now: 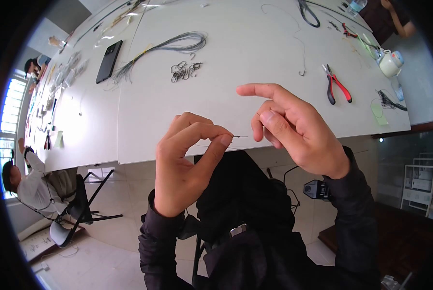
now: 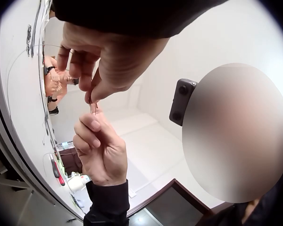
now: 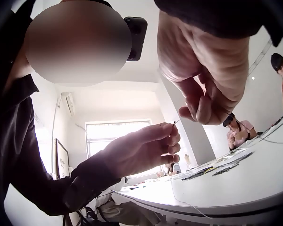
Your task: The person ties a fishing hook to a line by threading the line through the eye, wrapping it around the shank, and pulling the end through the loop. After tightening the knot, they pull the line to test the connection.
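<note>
In the head view, the left hand (image 1: 185, 157) pinches a small dark, thin piece (image 1: 238, 136) between thumb and index finger, its fine tip pointing right. Fine line (image 1: 208, 146) trails beside those fingertips. Just to the right, the right hand (image 1: 301, 130) is raised with its index finger extended and its thumb against the curled middle finger. In the right wrist view, a thin line (image 3: 269, 141) runs from the right hand (image 3: 203, 66); the left hand (image 3: 141, 147) shows the dark end of the piece at its fingertips. What lies inside the right fingers is mostly hidden.
On the white table (image 1: 153, 111) lie a pile of dark hooks (image 1: 181, 72), a bundle of grey line (image 1: 178, 44), a black phone (image 1: 109, 62) and red-black pliers (image 1: 336, 86). A hook on line (image 1: 302, 73) lies farther right. A person (image 1: 37, 181) sits at left.
</note>
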The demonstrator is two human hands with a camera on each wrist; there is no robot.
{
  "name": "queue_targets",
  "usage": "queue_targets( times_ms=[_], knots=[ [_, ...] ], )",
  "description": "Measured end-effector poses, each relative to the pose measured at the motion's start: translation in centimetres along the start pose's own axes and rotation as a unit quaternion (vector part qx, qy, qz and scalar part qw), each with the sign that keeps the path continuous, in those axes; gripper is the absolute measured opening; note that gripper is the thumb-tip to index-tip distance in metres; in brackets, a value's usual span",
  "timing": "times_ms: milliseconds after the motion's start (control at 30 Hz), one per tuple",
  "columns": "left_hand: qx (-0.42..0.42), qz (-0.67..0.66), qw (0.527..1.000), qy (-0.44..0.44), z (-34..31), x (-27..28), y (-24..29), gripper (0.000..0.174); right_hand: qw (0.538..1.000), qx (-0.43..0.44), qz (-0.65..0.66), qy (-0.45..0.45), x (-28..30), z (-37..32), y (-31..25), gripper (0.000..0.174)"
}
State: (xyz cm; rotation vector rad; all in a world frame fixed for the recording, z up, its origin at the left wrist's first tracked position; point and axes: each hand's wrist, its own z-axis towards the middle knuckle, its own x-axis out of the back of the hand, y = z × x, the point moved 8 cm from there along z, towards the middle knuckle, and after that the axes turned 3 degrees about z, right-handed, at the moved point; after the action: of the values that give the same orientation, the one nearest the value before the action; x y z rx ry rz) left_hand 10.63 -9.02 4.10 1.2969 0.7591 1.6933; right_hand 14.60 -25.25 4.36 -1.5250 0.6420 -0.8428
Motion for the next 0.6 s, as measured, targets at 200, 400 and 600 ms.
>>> queue_targets(
  times_ms=[200,400,600],
  knots=[
    [0.036,-0.072,0.997,0.008,0.1,-0.7,-0.2,0.007,0.996,-0.013,0.078,-0.047,-1.2,-0.2,0.7,0.052],
    [0.065,-0.136,0.988,0.020,-0.2,-1.8,-0.6,0.007,0.992,0.004,0.109,-0.068,-2.4,-0.4,1.2,0.062],
    [0.057,-0.132,0.989,0.020,-0.2,-2.6,-1.0,0.005,0.986,-0.013,0.152,-0.072,-2.7,-0.4,1.8,0.065]
  ],
)
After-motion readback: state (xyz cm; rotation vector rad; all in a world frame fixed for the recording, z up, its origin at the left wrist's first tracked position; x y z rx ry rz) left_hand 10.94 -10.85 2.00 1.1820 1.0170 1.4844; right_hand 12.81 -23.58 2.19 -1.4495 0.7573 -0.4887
